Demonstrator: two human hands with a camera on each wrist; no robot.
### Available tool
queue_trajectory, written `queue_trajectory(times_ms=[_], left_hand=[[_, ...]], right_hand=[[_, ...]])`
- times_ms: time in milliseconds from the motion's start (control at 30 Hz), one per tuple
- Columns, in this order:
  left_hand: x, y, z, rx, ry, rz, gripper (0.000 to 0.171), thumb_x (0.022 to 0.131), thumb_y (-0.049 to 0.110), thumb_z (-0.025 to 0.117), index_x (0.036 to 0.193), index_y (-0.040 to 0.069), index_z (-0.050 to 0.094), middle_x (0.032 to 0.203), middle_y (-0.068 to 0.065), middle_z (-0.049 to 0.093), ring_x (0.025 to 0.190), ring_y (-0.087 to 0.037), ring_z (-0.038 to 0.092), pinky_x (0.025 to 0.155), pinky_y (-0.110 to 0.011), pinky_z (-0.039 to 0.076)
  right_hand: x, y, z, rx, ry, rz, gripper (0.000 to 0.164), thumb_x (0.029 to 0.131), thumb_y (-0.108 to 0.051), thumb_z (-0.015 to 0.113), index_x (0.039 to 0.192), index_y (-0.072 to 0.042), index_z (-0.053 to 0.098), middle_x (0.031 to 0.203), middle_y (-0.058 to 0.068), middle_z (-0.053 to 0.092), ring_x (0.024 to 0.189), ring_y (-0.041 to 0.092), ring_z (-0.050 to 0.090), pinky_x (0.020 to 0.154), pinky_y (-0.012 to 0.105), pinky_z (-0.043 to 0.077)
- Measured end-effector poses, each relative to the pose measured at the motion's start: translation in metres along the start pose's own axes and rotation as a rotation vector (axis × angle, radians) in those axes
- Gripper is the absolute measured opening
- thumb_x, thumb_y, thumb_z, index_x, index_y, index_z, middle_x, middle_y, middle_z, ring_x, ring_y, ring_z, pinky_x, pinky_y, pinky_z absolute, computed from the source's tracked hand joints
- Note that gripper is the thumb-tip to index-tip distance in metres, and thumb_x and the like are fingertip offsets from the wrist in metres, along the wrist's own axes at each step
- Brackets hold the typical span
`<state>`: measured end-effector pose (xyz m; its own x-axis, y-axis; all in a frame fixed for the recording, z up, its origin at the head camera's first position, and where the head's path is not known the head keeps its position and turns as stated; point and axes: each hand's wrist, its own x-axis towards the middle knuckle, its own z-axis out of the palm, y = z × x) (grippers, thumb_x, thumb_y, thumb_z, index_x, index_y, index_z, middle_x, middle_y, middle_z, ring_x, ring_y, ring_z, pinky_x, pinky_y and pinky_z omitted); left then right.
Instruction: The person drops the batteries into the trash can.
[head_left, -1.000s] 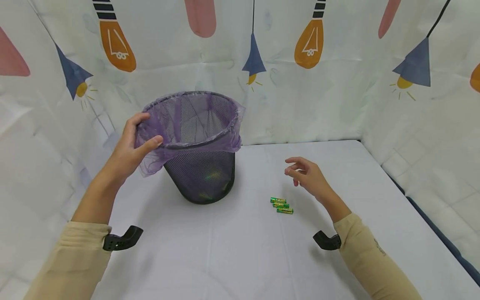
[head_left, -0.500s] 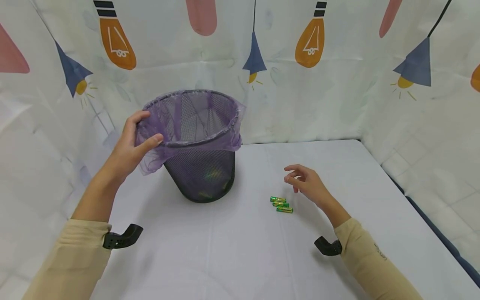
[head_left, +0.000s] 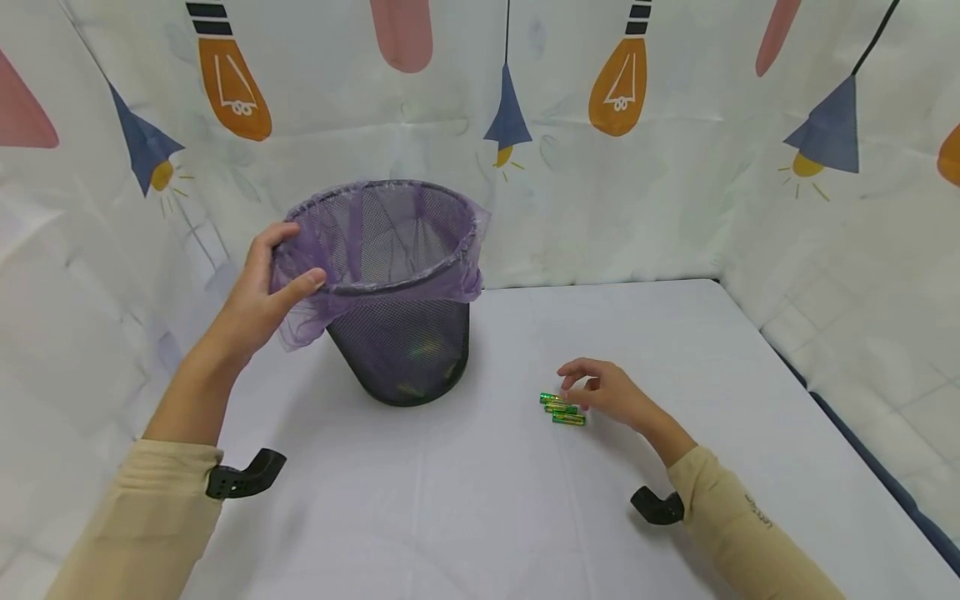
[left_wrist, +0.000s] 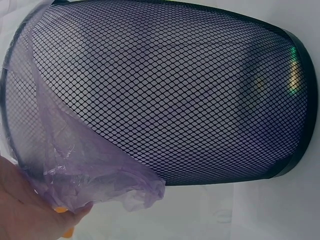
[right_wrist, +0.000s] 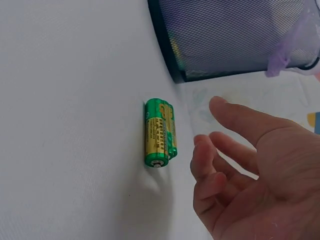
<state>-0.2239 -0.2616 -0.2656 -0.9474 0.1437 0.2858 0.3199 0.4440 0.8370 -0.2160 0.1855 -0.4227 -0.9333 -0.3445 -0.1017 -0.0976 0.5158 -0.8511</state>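
Note:
My left hand (head_left: 258, 304) grips the rim of a black mesh wastebasket (head_left: 405, 350) lined with a purple plastic bag (head_left: 442, 287). Thumb and fingers lie on either side of the rim over the bag. In the left wrist view the hand (left_wrist: 25, 210) shows at the lower left against the bag (left_wrist: 95, 175). Three green and gold batteries (head_left: 568, 420) lie side by side on the table. My right hand (head_left: 611, 393) hovers just over them, fingers loosely bent. The right wrist view shows that hand (right_wrist: 260, 175) apart from the batteries (right_wrist: 157, 132), with nothing between thumb and fingers.
Something green and yellow (left_wrist: 293, 75) shows through the mesh near the basket's bottom, too blurred to name. A white cloth covers the table (head_left: 465, 500). Printed curtains (head_left: 697, 192) stand behind and on both sides. A black wrist strap mount (head_left: 246, 475) juts from the left sleeve.
My right hand has come down and slightly left to the batteries. The left hand and the wastebasket have stayed in place.

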Motion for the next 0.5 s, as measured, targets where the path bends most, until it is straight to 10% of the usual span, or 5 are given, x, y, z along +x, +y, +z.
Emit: queue_trajectory(times_ms=[500], left_hand=[[-0.001, -0.001, -0.002, -0.006, -0.03, 0.008, 0.065, 0.09, 0.028, 0.052, 0.143, 0.028, 0.013, 0.151, 0.006, 0.003, 0.137, -0.021, 0.011, 0.109, -0.05, 0.011]], right_hand=[[0.002, 0.007, 0.019, -0.315, -0.004, -0.056, 0.048, 0.07, -0.024, 0.078, 0.112, -0.014, 0.059, 0.099, 0.001, 0.058, 0.069, 0.013, 0.049, 0.06, 0.023, 0.043]])
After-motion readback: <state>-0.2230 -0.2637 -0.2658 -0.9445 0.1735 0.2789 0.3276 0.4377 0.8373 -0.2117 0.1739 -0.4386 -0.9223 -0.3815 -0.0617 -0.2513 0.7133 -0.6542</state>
